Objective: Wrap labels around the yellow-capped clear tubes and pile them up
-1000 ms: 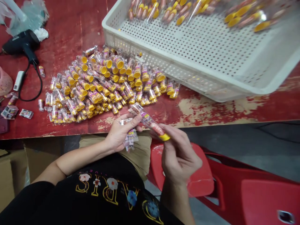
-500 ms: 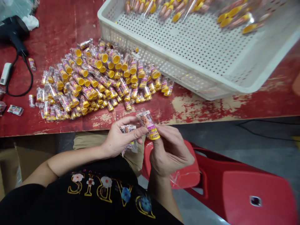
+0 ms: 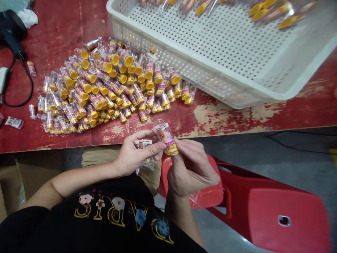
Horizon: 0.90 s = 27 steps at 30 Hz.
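Observation:
Above my lap, just off the table edge, my left hand (image 3: 134,153) and my right hand (image 3: 191,167) meet at a small clear tube with a printed label and a yellow end (image 3: 166,138). The left thumb and fingers pinch its left side. Right fingertips grip it near the yellow end. Several small printed packets (image 3: 146,161) are tucked in the left palm, partly covered by the fingers. Beyond the hands, a large pile of similar yellow-ended tubes (image 3: 105,91) lies on the red table (image 3: 71,21).
A white perforated crate (image 3: 218,49) holding longer yellow-ended packages (image 3: 263,12) stands at the back right. A black corded tool (image 3: 13,31) lies at the far left, near a loose packet (image 3: 14,122). Red stools (image 3: 288,219) stand at the right.
Both hands keep hold of the tube, which has turned slightly. The view has shifted a little, so the pile and black tool appear further left.

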Tool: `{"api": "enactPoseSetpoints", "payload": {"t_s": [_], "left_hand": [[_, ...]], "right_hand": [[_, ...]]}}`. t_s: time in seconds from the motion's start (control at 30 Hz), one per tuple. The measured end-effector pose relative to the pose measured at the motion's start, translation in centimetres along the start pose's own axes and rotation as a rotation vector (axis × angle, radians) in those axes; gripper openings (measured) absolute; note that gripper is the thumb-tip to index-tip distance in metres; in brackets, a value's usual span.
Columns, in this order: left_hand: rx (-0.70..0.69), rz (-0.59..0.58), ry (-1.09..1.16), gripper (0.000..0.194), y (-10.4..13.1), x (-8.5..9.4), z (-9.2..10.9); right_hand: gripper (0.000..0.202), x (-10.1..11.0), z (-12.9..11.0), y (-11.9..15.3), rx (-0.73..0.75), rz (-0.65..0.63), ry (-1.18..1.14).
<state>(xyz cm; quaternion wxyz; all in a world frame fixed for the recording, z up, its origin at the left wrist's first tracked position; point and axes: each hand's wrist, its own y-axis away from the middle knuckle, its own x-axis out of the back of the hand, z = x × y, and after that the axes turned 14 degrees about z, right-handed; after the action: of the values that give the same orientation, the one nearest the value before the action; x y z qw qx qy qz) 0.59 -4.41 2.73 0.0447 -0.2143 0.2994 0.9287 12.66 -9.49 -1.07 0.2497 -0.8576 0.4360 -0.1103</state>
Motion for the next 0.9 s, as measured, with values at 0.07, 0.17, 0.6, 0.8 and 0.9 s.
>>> {"api": "enactPoseSetpoints", "payload": {"t_s": [0.07, 0.17, 0.6, 0.8, 0.9], "left_hand": [[0.005, -0.007, -0.002, 0.035, -0.1, 0.0, 0.1], [0.019, 0.003, -0.01, 0.038, -0.3, 0.0, 0.2], [0.198, 0.155, 0.027, 0.042, -2.1, 1.7, -0.3], [0.395, 0.299, 0.096, 0.017, -2.2, 3.3, -0.4], [0.39, 0.339, 0.129, 0.015, -2.1, 4.0, -0.2]], "right_hand": [[0.036, 0.0, 0.1, 0.0, 0.003, -0.002, 0.007], [0.035, 0.0, 0.2, 0.0, 0.0, -0.001, -0.002], [0.008, -3.6, 4.3, -1.1, -0.276, 0.128, 0.012], [0.018, -10.3, 9.9, -5.8, -0.197, 0.204, -0.015], [0.017, -13.1, 10.6, -7.3, -0.116, 0.135, 0.01]]}}
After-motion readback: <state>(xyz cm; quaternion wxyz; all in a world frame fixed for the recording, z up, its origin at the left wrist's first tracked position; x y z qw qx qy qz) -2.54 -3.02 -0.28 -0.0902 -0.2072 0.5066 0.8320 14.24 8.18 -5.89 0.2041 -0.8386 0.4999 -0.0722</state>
